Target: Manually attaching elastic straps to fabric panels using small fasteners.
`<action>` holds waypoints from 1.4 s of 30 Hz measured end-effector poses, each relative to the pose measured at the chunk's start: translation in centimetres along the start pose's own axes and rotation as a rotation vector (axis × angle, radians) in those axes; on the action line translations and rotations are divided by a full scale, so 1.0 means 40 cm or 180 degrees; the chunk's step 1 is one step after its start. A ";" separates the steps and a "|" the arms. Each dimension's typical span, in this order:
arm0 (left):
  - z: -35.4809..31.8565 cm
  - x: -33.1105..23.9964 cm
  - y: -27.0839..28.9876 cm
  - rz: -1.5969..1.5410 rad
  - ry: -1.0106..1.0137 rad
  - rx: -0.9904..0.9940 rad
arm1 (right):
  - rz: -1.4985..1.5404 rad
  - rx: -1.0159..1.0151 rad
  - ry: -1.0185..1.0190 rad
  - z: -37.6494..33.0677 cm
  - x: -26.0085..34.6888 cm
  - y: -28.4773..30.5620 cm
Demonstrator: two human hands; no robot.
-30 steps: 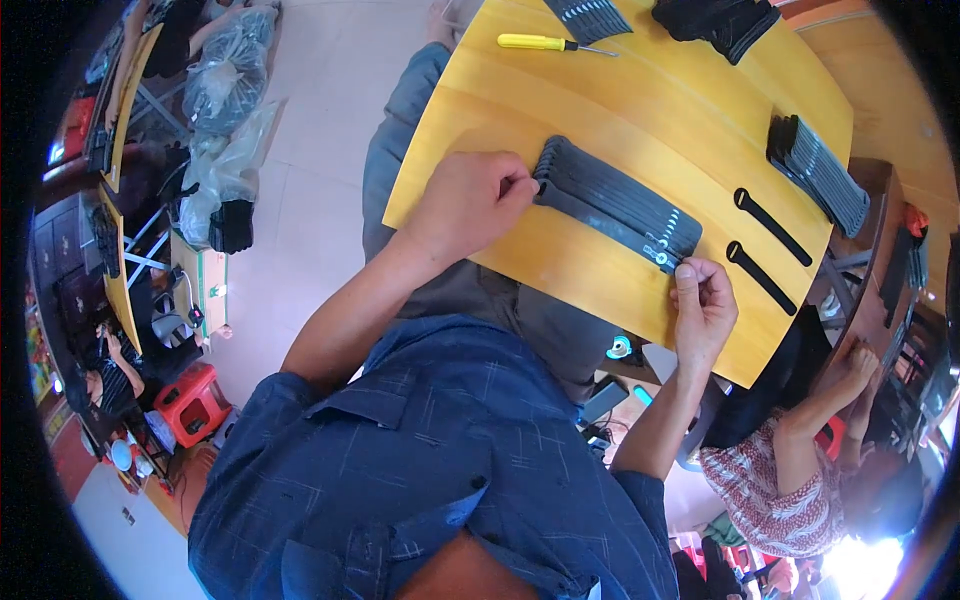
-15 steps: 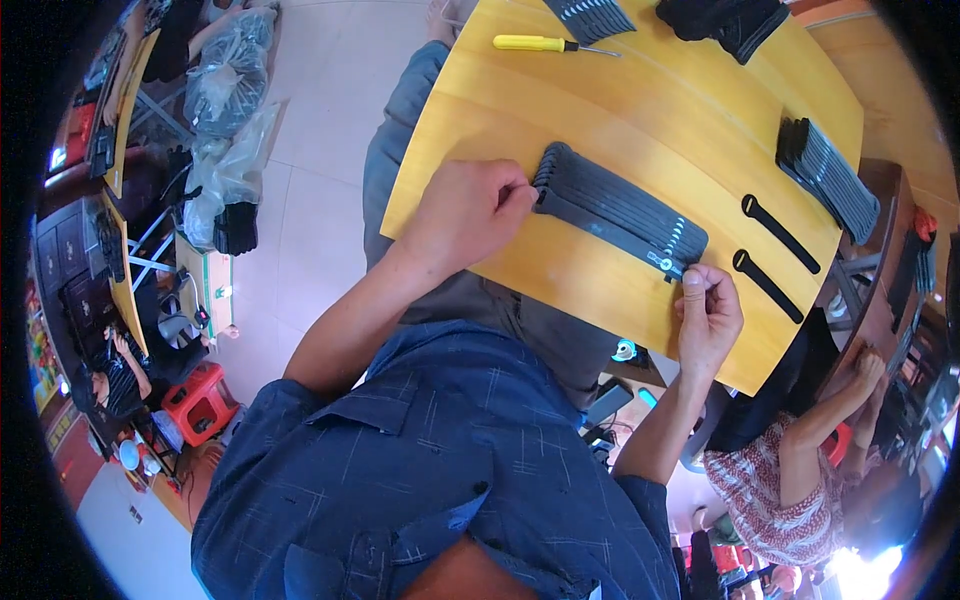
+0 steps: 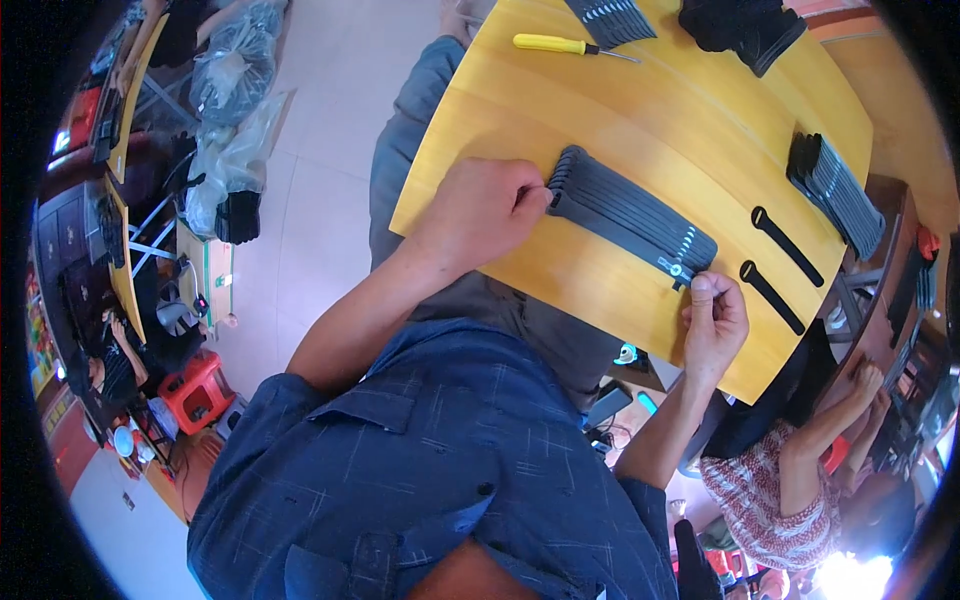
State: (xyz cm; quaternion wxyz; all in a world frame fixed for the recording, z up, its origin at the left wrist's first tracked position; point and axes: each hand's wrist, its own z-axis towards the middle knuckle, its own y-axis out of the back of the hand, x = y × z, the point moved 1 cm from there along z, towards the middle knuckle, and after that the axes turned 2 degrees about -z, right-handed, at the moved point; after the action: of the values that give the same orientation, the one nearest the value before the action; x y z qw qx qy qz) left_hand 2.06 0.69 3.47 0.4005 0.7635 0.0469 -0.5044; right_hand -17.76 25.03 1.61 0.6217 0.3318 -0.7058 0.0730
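A fan of overlapping black hook-and-loop cable straps (image 3: 640, 210) lies on the yellow wooden table (image 3: 480, 130), slotted heads to the left and white-marked tails to the right. My left hand (image 3: 487, 212) is closed in a pinch at the head end of the nearest strap. At its tail end, my right hand (image 3: 716, 318) pinches the tip between thumb and fingers. Two loose black straps, an upper one (image 3: 788, 247) and a lower one (image 3: 773, 298), rest apart on the table to the right of the fan.
A yellow-handled screwdriver (image 3: 550, 43) lies at the far side, beside another strap bundle (image 3: 612, 20) and a black bundle (image 3: 740, 30). More stacked straps (image 3: 838, 195) sit at the right edge. A co-worker in a patterned top (image 3: 765, 490) works at right. A red stool (image 3: 200, 390) stands left.
The whole view has shifted slightly, so the table appears a little further right. Both hands stay at the two ends of the strap, with hardly any movement of their own.
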 end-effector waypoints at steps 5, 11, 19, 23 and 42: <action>-0.001 0.000 -0.001 0.0042 -0.0022 -0.0061 | 0.0028 -0.0004 0.0037 0.001 -0.003 -0.001; 0.001 0.002 0.000 0.0072 -0.0051 -0.0039 | 0.0038 -0.0036 0.0024 0.001 -0.005 -0.003; 0.002 0.001 -0.003 0.0206 -0.0052 -0.0031 | 0.0036 -0.0093 0.0004 -0.001 -0.011 -0.003; 0.000 -0.007 -0.004 0.0280 -0.0060 -0.0065 | 0.0040 -0.0104 -0.0009 -0.001 -0.004 -0.009; -0.001 0.000 -0.008 0.0060 -0.0097 -0.0174 | -0.0339 -0.0284 0.0082 0.005 -0.008 -0.017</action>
State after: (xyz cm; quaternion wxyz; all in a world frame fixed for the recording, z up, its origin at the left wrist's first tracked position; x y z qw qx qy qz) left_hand 1.96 0.91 3.29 0.4266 0.7449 0.0473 -0.5107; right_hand -17.53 24.53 1.07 0.6479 0.3398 -0.6817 0.0126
